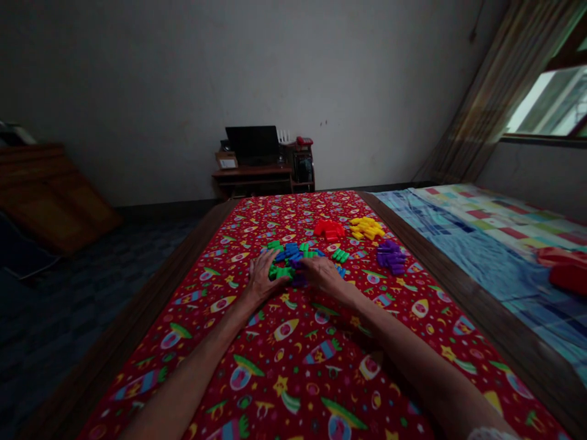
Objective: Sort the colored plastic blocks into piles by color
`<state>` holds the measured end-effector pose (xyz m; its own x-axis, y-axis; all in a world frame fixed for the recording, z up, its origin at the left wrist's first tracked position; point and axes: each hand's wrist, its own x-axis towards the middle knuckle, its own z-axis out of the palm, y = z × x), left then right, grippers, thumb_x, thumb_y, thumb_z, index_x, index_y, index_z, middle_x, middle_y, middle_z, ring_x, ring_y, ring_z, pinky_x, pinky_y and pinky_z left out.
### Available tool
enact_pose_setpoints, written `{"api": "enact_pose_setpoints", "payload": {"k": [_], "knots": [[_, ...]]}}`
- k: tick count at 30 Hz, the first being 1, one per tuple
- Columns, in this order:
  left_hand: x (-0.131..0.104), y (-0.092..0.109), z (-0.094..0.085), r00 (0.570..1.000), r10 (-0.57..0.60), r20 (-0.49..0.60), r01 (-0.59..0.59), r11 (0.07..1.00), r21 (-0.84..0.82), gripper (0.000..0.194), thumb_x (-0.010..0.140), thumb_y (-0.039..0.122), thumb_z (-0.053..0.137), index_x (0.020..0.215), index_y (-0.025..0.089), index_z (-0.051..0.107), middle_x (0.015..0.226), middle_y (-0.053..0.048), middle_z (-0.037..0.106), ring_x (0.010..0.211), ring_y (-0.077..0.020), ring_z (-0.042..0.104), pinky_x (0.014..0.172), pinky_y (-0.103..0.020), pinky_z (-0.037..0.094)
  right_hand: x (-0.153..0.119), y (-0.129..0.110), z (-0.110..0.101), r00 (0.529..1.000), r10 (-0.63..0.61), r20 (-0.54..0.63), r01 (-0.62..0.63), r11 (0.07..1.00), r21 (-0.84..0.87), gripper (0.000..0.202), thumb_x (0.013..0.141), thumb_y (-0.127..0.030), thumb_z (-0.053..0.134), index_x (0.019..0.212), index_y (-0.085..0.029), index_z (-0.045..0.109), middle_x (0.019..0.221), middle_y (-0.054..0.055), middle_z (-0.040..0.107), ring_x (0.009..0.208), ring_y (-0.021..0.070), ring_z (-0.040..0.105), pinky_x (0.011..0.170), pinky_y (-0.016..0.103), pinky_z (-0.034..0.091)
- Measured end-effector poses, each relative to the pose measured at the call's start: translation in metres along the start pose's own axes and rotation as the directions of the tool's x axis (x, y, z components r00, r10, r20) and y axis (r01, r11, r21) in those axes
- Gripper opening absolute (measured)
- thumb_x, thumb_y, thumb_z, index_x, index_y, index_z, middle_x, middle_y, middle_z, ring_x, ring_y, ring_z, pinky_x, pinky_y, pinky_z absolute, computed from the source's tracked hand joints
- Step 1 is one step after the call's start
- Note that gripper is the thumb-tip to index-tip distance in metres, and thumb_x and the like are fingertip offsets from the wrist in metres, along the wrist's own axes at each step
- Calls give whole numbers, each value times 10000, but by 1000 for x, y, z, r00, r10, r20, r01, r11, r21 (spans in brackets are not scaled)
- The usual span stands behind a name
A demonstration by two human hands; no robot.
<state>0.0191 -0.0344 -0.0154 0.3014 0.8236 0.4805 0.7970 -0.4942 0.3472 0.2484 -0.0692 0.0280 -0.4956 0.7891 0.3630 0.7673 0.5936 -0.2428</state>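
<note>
A mixed heap of small plastic blocks, mostly green (283,273) and blue (292,250), lies on the red patterned cloth (284,354). My left hand (263,273) rests on the heap's left side, its fingers spread over the green blocks and its thumb held apart. From the right, my right hand (322,272) reaches into the heap with its fingers curled at some purple blocks (299,279). Its fingertips are partly hidden, but they appear closed on a purple block. A few green blocks (340,255) lie just beyond this hand.
Separate piles of red blocks (329,230), yellow blocks (366,228) and purple blocks (391,257) sit to the right on the cloth. Along the table's right side is a bed (440,226). A desk with a monitor (254,144) stands by the far wall.
</note>
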Motion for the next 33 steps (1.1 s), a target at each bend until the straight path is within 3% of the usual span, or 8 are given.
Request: {"api": "enact_pose_setpoints", "payload": {"k": [8, 15, 19, 23, 26, 28, 31, 33], "knots": [[-6, 33, -16, 900, 405, 160, -415, 909, 35, 332, 851, 386, 643, 1162, 271, 645, 1288, -88, 627, 1323, -294, 443, 1154, -623, 106, -38, 86, -104, 917, 397, -36, -395, 917, 48, 384, 888, -347, 425, 667, -120, 642, 527, 0, 518, 487, 108, 449, 470, 225, 278], [-2, 52, -15, 915, 389, 109, -395, 918, 33, 174, 883, 276, 538, 951, 226, 690, 1007, -74, 722, 1115, -252, 601, 1152, -610, 194, -76, 125, -123, 582, 813, 8, -798, 572, -191, 369, 854, -415, 536, 755, -108, 717, 700, 89, 652, 655, 180, 616, 562, 247, 384], [0, 58, -18, 948, 318, 18, -318, 948, -35, 198, 885, 294, 498, 861, 219, 680, 977, -67, 727, 1094, -255, 605, 1123, -598, 264, -76, 121, -126, 485, 865, -128, -857, 441, -265, 369, 818, -451, 616, 944, -123, 729, 983, 182, 696, 894, 278, 654, 688, 322, 453], [5, 71, -19, 977, 196, -89, -210, 955, -208, 271, 905, 379, 480, 780, 214, 655, 906, -71, 724, 993, -241, 627, 966, -459, 470, -60, 99, -130, 688, 707, -161, -722, 689, -60, 406, 886, -461, 533, 818, -112, 728, 850, 152, 709, 793, 236, 638, 643, 296, 436], [7, 85, -17, 989, 122, -82, -142, 941, -309, 317, 911, 431, 475, 755, 219, 652, 864, -59, 720, 899, -219, 639, 865, -383, 514, -39, 59, -112, 875, 481, -62, -471, 873, 131, 346, 929, -401, 484, 885, -161, 729, 783, 41, 717, 705, 142, 619, 608, 219, 425], [7, 91, -15, 995, 85, -61, -101, 933, -346, 348, 910, 462, 473, 746, 218, 658, 852, -57, 720, 876, -217, 645, 841, -368, 521, -26, 28, -92, 985, 169, 38, -170, 903, 396, 260, 904, -323, 536, 998, -164, 719, 871, 30, 734, 717, 127, 625, 634, 209, 442], [5, 94, -15, 998, 56, -33, -64, 930, -362, 379, 915, 480, 464, 758, 210, 679, 867, -62, 724, 883, -220, 649, 829, -362, 527, -14, 0, -68, 990, -79, 120, 12, 875, 484, 217, 876, -211, 550, 992, -188, 732, 827, 10, 736, 676, 124, 623, 623, 213, 443], [4, 90, -18, 997, 70, -28, -75, 938, -338, 390, 936, 447, 431, 789, 205, 698, 902, -64, 727, 912, -218, 643, 861, -371, 518, -12, 5, -65, 998, 1, 68, -29, 914, 406, 201, 863, -181, 557, 916, -196, 750, 770, 7, 731, 642, 128, 619, 609, 217, 443]]}}
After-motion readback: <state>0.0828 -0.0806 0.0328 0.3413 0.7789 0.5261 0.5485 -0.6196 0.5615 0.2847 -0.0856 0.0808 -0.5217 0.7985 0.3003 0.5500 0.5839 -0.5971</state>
